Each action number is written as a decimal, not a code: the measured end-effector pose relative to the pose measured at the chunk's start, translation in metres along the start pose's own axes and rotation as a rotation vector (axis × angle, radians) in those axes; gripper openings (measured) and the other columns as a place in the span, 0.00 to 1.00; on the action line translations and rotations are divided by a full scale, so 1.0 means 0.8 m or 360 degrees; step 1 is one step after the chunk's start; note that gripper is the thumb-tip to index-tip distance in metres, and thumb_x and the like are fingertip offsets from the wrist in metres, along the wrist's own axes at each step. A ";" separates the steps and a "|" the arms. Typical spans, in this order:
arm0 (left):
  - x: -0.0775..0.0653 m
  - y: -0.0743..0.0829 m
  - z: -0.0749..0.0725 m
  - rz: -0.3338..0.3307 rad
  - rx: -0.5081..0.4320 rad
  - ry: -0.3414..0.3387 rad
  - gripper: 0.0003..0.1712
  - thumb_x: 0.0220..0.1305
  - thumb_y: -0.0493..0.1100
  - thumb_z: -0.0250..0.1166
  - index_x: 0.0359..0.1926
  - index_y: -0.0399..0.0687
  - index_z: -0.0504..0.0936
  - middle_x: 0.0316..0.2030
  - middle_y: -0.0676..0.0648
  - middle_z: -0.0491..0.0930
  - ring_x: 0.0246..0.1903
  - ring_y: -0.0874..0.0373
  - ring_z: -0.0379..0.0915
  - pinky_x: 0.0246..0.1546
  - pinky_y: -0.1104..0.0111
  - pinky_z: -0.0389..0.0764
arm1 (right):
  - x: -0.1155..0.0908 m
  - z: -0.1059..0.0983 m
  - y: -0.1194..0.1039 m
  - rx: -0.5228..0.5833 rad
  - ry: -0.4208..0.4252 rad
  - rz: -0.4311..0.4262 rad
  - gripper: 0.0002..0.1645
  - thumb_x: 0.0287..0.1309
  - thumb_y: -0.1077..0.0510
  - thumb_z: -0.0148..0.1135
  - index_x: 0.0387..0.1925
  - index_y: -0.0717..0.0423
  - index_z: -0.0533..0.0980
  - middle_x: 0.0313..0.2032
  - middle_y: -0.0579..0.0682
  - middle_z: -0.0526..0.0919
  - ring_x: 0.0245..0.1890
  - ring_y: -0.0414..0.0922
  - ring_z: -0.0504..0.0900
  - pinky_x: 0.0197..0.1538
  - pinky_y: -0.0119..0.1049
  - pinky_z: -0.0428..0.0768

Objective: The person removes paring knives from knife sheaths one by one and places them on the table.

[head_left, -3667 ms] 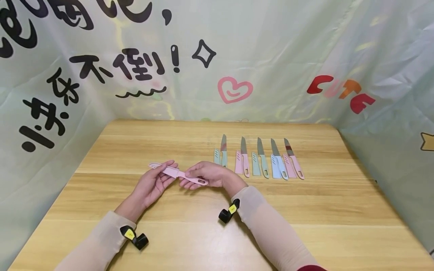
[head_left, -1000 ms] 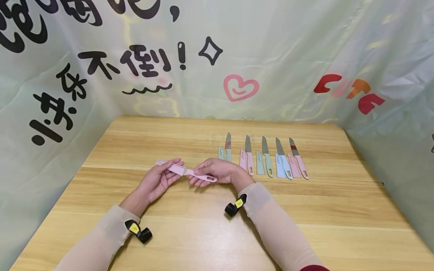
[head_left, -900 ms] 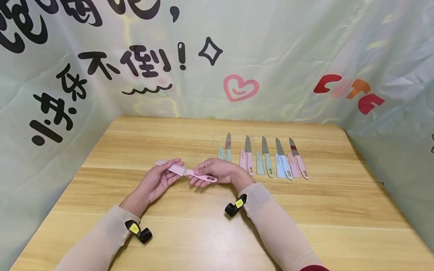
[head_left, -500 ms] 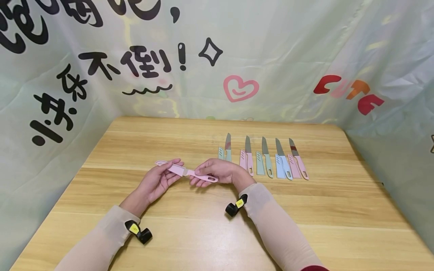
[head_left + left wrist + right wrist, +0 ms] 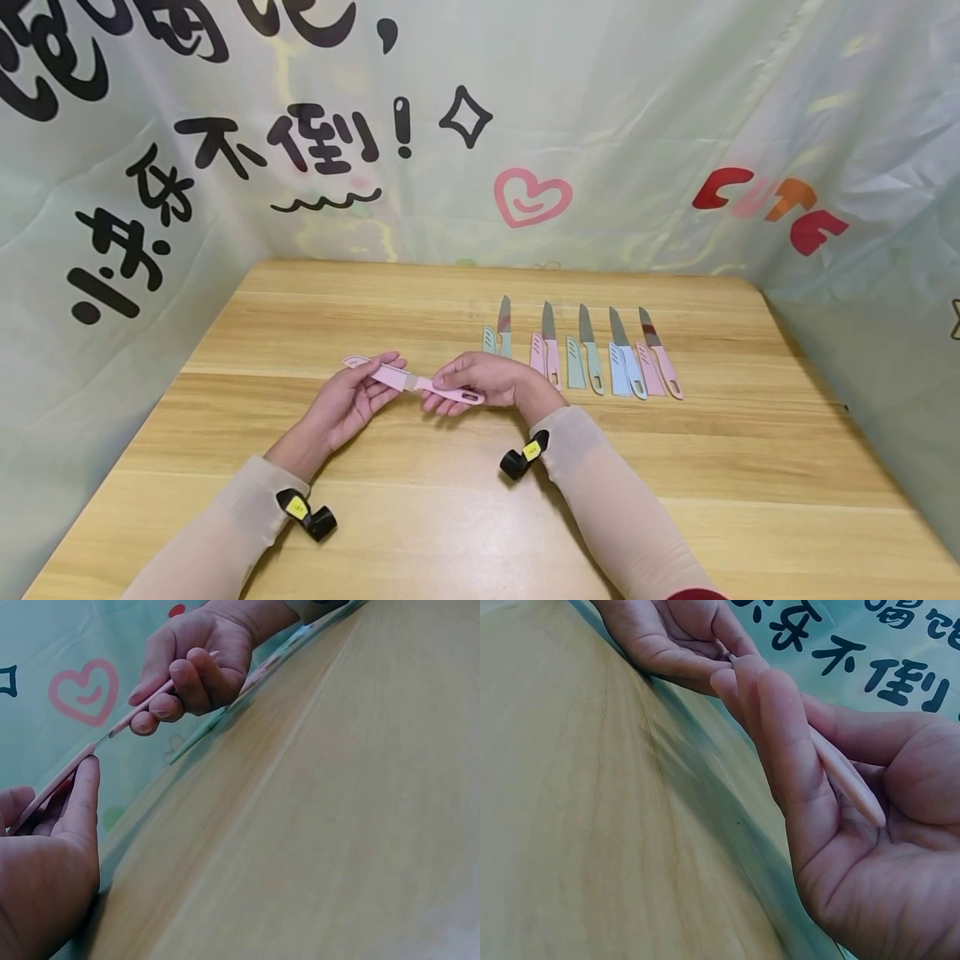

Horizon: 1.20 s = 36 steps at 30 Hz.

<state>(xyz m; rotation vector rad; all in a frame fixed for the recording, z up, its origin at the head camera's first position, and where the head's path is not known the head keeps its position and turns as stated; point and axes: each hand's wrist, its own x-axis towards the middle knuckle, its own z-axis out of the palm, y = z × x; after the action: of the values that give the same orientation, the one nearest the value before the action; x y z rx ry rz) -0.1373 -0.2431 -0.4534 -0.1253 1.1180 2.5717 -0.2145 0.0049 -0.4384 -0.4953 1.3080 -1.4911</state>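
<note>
In the head view my left hand (image 5: 347, 407) pinches a pink knife sheath (image 5: 387, 375) between thumb and fingers. Opposite it, my right hand (image 5: 487, 379) grips the handle of a pink knife (image 5: 468, 397). Most of the blade sits inside the sheath; a short strip of bare metal (image 5: 411, 382) shows between sheath and handle. The left wrist view shows this gap edge-on, with the sheath (image 5: 56, 786) and handle (image 5: 142, 709) roughly in line above the table. In the right wrist view the handle end (image 5: 851, 780) lies between right thumb and fingers.
Several bare knives lie in a row at the back right of the wooden table (image 5: 450, 517), each beside its sheath: green, pink, green (image 5: 591, 354), blue (image 5: 628, 358) and pink (image 5: 660, 358). A printed curtain (image 5: 615, 125) stands behind and at both sides.
Since the earliest frame the bare metal between sheath and handle has widened slightly, as my right hand shifted a little rightward. The head view has also shifted. The last second shows only slight movement.
</note>
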 end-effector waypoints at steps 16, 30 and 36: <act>0.001 0.000 -0.001 0.0000 -0.0018 -0.0004 0.15 0.76 0.41 0.51 0.53 0.38 0.79 0.53 0.38 0.80 0.53 0.47 0.78 0.59 0.59 0.75 | -0.002 -0.005 0.002 0.0017 -0.0003 0.0012 0.20 0.73 0.65 0.45 0.54 0.81 0.70 0.42 0.65 0.85 0.35 0.47 0.86 0.40 0.35 0.87; 0.002 0.002 -0.001 -0.0008 -0.0030 0.0002 0.15 0.77 0.41 0.51 0.53 0.38 0.79 0.60 0.34 0.72 0.54 0.47 0.77 0.59 0.60 0.75 | -0.005 -0.010 0.001 -0.0057 -0.0033 0.0012 0.19 0.74 0.64 0.45 0.53 0.80 0.71 0.44 0.65 0.84 0.36 0.47 0.86 0.41 0.37 0.86; 0.001 0.002 -0.002 -0.0009 -0.0034 0.0006 0.15 0.77 0.41 0.51 0.53 0.38 0.79 0.61 0.34 0.71 0.54 0.47 0.77 0.60 0.60 0.74 | -0.004 -0.010 0.001 -0.0035 -0.0028 0.0032 0.19 0.74 0.65 0.45 0.54 0.80 0.71 0.44 0.66 0.84 0.36 0.47 0.86 0.40 0.36 0.87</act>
<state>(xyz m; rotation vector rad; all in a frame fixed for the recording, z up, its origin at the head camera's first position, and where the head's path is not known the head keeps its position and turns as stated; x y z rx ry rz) -0.1387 -0.2446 -0.4535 -0.1386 1.0900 2.5800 -0.2193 0.0115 -0.4409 -0.5073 1.3136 -1.4543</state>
